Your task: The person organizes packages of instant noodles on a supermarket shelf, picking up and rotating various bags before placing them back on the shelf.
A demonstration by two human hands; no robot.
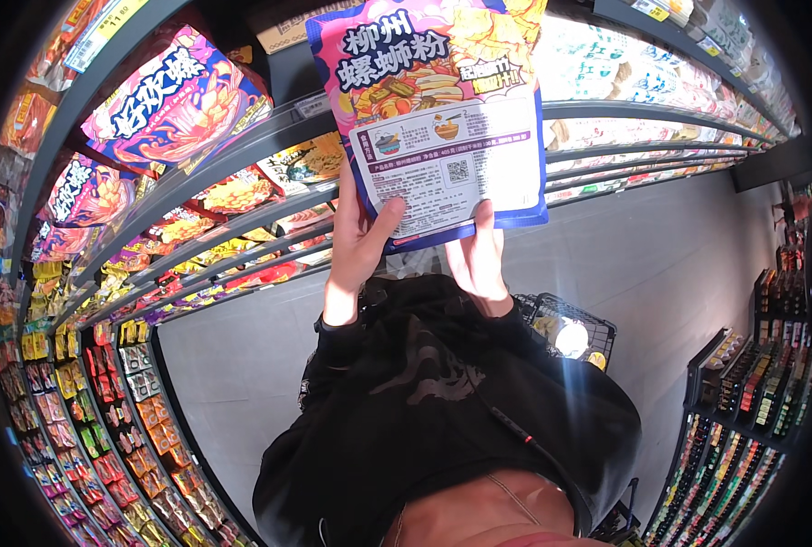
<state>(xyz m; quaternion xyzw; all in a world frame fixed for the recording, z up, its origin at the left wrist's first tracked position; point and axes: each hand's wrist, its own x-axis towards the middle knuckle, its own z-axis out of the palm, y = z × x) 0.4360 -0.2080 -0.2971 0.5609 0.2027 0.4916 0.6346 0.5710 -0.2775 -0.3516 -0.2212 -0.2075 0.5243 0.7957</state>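
Observation:
A large bag of instant noodles [424, 118], purple and pink with food pictures and a white printed panel, is held up in front of me. The panel faces me. My left hand [358, 242] grips its lower left side, thumb on the front and fingers behind. At the bottom edge, my right hand [480, 260] pinches the bag with its thumb in front; the other fingers are partly hidden behind it. Similar purple bags [173, 100] stand on the shelf to the left of it.
Curved shelf edges [214, 150] run close behind the bag, with colourful packets below. White packages [634, 68] fill the upper right shelf. A black wire basket [593, 328] holding items is beside my right arm. Dark shelves of small goods [743, 383] stand far right, across grey floor [670, 246].

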